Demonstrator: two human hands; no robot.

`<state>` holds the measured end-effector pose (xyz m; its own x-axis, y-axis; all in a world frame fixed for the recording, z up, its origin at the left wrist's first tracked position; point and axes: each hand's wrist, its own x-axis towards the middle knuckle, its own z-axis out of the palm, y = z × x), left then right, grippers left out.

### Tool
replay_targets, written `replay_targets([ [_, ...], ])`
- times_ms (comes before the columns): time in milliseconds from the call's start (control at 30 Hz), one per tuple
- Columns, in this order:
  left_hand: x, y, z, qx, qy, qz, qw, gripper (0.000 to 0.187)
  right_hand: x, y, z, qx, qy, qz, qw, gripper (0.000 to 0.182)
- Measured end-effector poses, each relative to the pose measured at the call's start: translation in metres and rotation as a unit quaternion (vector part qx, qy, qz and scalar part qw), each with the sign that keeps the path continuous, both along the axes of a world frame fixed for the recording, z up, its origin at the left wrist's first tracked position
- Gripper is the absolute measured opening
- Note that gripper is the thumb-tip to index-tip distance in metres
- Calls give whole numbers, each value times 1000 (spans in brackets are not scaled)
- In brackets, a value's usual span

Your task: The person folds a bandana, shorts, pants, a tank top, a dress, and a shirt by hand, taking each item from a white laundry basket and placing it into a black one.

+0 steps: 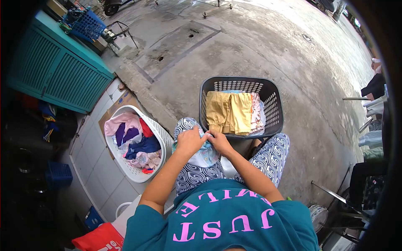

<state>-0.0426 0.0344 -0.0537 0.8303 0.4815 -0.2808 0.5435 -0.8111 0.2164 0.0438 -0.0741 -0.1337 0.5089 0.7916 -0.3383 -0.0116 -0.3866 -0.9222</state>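
Observation:
A small light-blue and white patterned garment (205, 156) lies across my left thigh, partly covered by my hands. My left hand (189, 140) is closed on its upper edge, over the knee of my patterned trousers. Close beside it, my right hand (220, 142) pinches the same cloth, the fingertips of both hands nearly meeting. What kind of garment it is I cannot make out. Just beyond my knees stands a dark grey basket (275, 106) holding folded clothes, with folded yellow shorts (228, 112) on top.
To the left, a white laundry basket (165, 140) holds a loose heap of clothes on the tiles. Teal louvred doors (63, 69) stand behind it. A red bag (99, 237) lies at lower left. Hanging clothes (374, 98) and metal bars line the right side.

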Motion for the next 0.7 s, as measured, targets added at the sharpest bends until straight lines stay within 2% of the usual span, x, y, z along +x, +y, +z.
replay_targets([
  [33, -2, -1, -1, -17, -17, 28, 999, 46, 0, 1, 3, 1, 0, -1, 1000, 28],
  [67, -3, 0, -3, -34, -34, 55, 997, 49, 1, 0, 7, 45, 148, -48, 987, 24],
  [100, -4, 3, -8, -63, -39, 74, 995, 49, 0, -1, 16, 87, 293, -95, 947, 20],
  [133, -5, 5, -9, -63, -38, 71, 995, 49, 1, -4, 25, 127, 430, -140, 883, 17],
  [167, -5, 6, -9, -202, -79, 118, 969, 48, 4, -6, 35, 145, 442, -147, 873, 15],
  [200, -5, 7, -10, -337, -119, 162, 920, 47, 6, -8, 38, 147, 441, -150, 873, 15],
  [233, -4, 8, -17, -379, -141, 149, 902, 40, 9, -10, 39, 171, 458, -166, 857, 17],
  [333, -5, 8, -28, -424, -167, 167, 874, 35, 23, -20, 53, 236, 506, -214, 802, 24],
  [367, -6, 4, -33, -483, -186, 203, 831, 31, 29, -25, 63, 241, 531, -222, 782, 25],
  [400, -6, 1, -32, -483, -185, 201, 832, 31, 33, -31, 78, 245, 555, -230, 760, 25],
  [467, -3, -5, -29, -658, -96, 281, 692, 33, 34, -36, 89, 267, 571, -226, 743, 26],
  [500, 1, -12, -21, -703, -90, 277, 649, 34, 36, -41, 86, 306, 597, -186, 718, 25],
  [533, 2, -13, -24, -703, -89, 275, 649, 34, 38, -45, 82, 344, 620, -145, 690, 24],
  [567, 2, -12, -29, -799, -132, 265, 523, 34, 40, -50, 68, 391, 618, -92, 676, 22],
  [600, 5, -13, -25, -874, -171, 249, 382, 34, 43, -53, 62, 392, 617, -93, 676, 22],
  [633, 8, -15, -20, -894, -228, 216, 318, 36, 46, -57, 58, 352, 568, -121, 734, 21],
  [667, 12, -14, -15, -895, -227, 216, 318, 36, 48, -59, 53, 309, 514, -148, 786, 20],
  [700, 16, -14, -6, -894, -250, 205, 310, 35, 45, -60, 34, 327, 481, -150, 800, 27],
])
